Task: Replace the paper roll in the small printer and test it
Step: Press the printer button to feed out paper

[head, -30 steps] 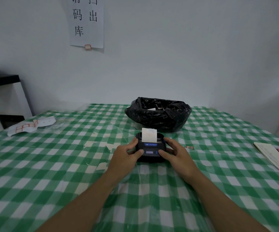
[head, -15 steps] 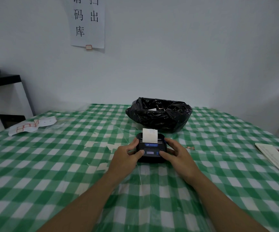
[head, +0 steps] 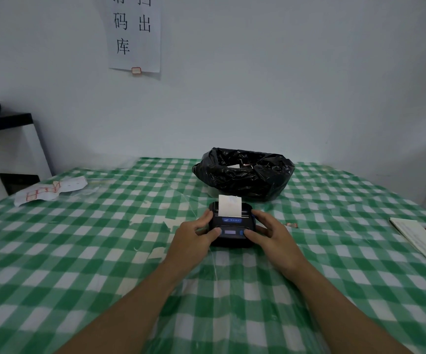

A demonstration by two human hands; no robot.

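A small black printer (head: 232, 226) with a blue label and a lit display sits on the green checked tablecloth (head: 104, 251). A white paper strip (head: 229, 205) stands up out of its slot. My left hand (head: 194, 236) grips the printer's left side, thumb on the front panel. On the other side, my right hand (head: 270, 233) holds the printer, its thumb resting by a blue button.
A bin lined with a black plastic bag (head: 243, 173) stands just behind the printer. Sheets with red-outlined labels (head: 51, 190) lie at the far left. A notebook with a pen (head: 421, 238) lies at the right edge. A wall with a paper sign (head: 135, 34) is behind.
The paper strip stands slightly higher out of the slot than a second ago. Both hands keep their hold on the printer.
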